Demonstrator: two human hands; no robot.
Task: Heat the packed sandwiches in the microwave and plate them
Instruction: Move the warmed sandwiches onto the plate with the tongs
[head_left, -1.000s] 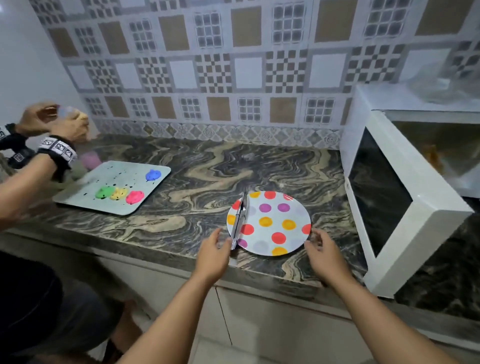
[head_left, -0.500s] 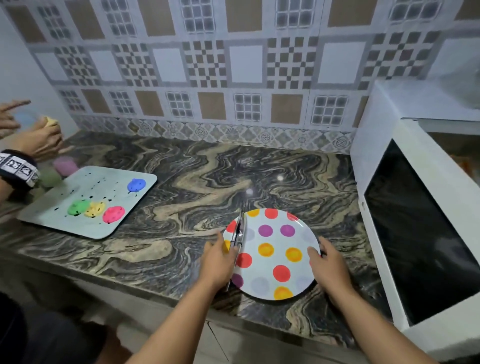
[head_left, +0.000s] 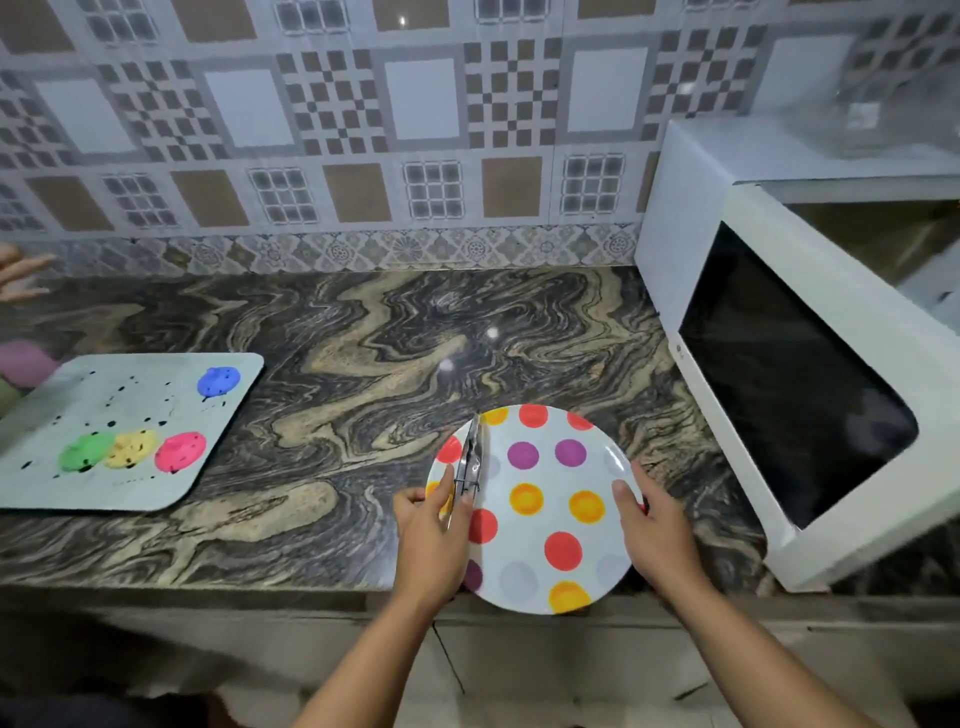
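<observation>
Both hands clamp the polka-dot plate (head_left: 540, 514): left hand (head_left: 431, 540) at nine o'clock pinning the tongs (head_left: 470, 457), right hand (head_left: 654, 530) at three; the microwave (head_left: 789, 374) lies nearer the right hand, at two o'clock.

The microwave (head_left: 810, 364) runs off the right edge, and another person's hand (head_left: 18, 278) is cut at the left.

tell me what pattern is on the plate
White plate with red, orange, yellow, purple and pale grey polka dots, seen in the head view.
</observation>
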